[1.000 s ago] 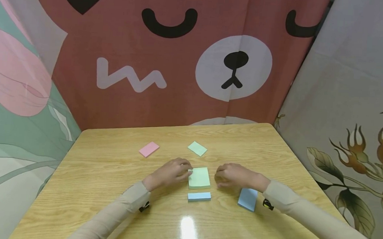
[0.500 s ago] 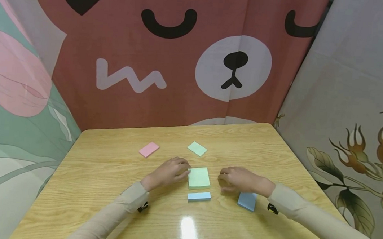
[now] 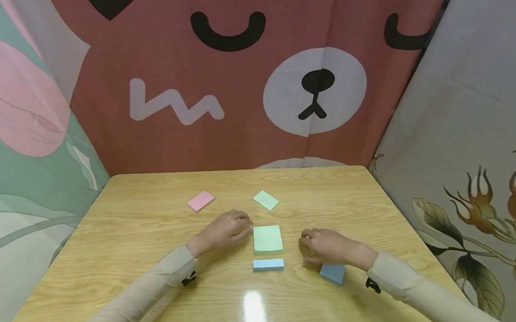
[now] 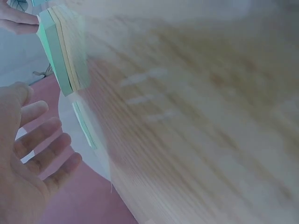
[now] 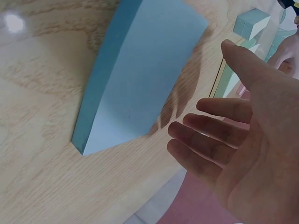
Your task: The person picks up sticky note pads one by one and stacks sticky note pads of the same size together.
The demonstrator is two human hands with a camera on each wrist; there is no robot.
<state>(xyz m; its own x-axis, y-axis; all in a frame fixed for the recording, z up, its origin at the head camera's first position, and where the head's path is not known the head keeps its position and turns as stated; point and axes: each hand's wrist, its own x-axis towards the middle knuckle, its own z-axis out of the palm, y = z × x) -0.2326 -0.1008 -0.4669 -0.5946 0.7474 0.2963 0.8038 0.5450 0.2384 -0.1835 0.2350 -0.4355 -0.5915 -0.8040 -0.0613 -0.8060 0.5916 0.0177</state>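
Observation:
A square light-green sticky note pad (image 3: 268, 239) lies mid-table between the two hands. My left hand (image 3: 224, 231) is close to its left side, fingers loosely spread; in the left wrist view that hand (image 4: 35, 149) holds nothing, and the green pad (image 4: 57, 51) stands apart from it. To the right, my right hand (image 3: 334, 247) hovers near a blue sticky note pad (image 3: 333, 274) and partly covers it. The right wrist view shows this hand (image 5: 238, 126) with relaxed, parted fingers beside the blue pad (image 5: 145, 70). A narrow blue pad (image 3: 268, 265) sits just in front of the green one.
Farther back on the wooden table (image 3: 148, 252) lie a pink note pad (image 3: 201, 202) and a small pale-green one (image 3: 265, 200). A curtain with a bear print (image 3: 241, 145) hangs behind the table. Patterned cloth (image 3: 449, 190) borders the right side.
Both hands have drawn away from the green pad, the left slightly leftward, the right to the right and nearer the viewer, covering more of the blue pad. The pads stay in place.

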